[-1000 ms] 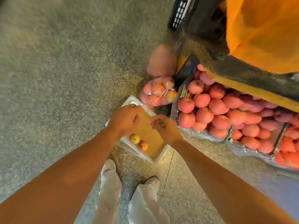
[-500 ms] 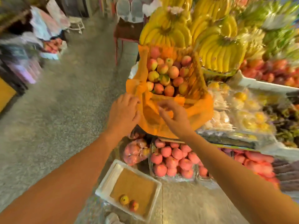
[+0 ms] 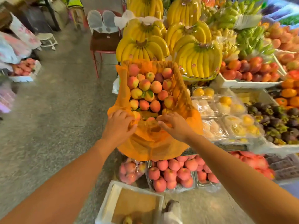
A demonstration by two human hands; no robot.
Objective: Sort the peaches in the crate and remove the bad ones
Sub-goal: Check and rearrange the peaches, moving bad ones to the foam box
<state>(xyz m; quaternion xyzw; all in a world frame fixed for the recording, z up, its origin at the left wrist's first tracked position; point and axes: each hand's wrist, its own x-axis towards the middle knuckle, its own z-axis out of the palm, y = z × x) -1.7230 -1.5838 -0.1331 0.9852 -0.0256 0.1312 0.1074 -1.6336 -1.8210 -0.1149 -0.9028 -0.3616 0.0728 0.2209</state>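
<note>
The crate [image 3: 181,88] is lined with orange plastic [image 3: 152,143] and sits on the stall's front, filled with several yellow-red peaches [image 3: 145,84]. Both my hands are at its near edge. My left hand [image 3: 119,125] has its fingers curled into the liner at the near left corner, right beside a peach [image 3: 136,115]. My right hand [image 3: 174,125] rests with bent fingers on the liner at the near right; no fruit shows in it. Another peach [image 3: 150,118] lies between the two hands, partly hidden by folds of plastic.
On the floor below stands a white foam box [image 3: 110,199] with a cardboard base and a peach [image 3: 127,219] in it. Pink apples [image 3: 169,173] sit in trays under the crate. Bananas [image 3: 197,57] are stacked behind it and packed fruit [image 3: 226,110] lies to its right.
My view rose from the floor box to the stall. Both hands came up from the box and reached forward onto the near edge of the crate's orange liner.
</note>
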